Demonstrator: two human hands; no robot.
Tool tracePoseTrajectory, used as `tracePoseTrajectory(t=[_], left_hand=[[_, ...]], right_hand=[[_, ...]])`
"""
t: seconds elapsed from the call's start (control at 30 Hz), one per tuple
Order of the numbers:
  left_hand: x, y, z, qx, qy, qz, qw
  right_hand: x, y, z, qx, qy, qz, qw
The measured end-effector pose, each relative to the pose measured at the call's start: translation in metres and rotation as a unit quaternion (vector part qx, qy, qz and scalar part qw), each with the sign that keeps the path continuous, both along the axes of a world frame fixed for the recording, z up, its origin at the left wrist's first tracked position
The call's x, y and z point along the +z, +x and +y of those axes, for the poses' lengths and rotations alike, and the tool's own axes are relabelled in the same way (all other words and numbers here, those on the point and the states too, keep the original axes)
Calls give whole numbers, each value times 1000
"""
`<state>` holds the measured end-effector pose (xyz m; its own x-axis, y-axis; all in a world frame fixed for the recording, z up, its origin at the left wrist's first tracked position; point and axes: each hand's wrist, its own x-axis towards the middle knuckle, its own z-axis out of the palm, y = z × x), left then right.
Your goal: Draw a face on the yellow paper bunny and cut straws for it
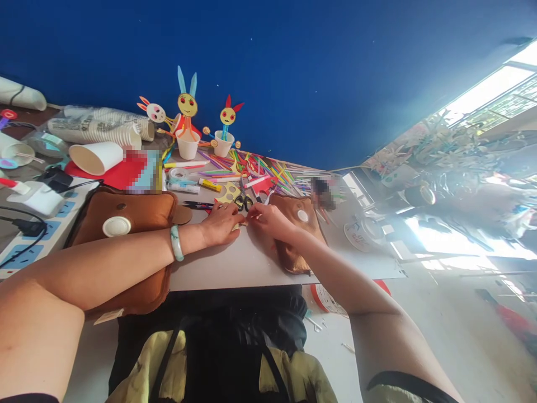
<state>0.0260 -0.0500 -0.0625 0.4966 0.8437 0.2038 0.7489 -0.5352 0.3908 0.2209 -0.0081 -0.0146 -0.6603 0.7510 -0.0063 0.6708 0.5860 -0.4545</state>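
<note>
My left hand (221, 225), with a pale green bangle at its wrist, rests low on the white tabletop (222, 268) with its fingers curled together. A small yellowish piece (239, 226) shows at its fingertips; its kind is too small to make out. My right hand (268, 217) meets it from the other side, thumb and fingers pinched at the edge of that piece. Just beyond the fingertips lie black-handled scissors (243, 202). Past the left hand is a yellow sheet with round holes (229, 193), and dark pointed tools (198, 205) lie beside it.
Brown padded pouches (142, 215) (296, 215) flank the hands. Behind are a yellow glue stick (210, 185), tape (180, 174), many coloured sticks (268, 168) and paper cups (187, 144) bearing rabbit-faced figures. A power strip (25, 246) with plugs sits at left.
</note>
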Motion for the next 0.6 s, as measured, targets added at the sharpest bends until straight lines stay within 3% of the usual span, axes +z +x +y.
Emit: tracePoseTrajectory(t=[0.17,0.37,0.6], left_hand=[[1,1,0,4,0,11,1000],[1,3,0,9,10,18,1000],[0,3,1,16,16,15,1000]], right_hand=[[-1,-11,8,-70,-18,-87,994],[-2,-16,13,-77,-27,-142,986],[-2,-18,13,-75,-34,-135,987]])
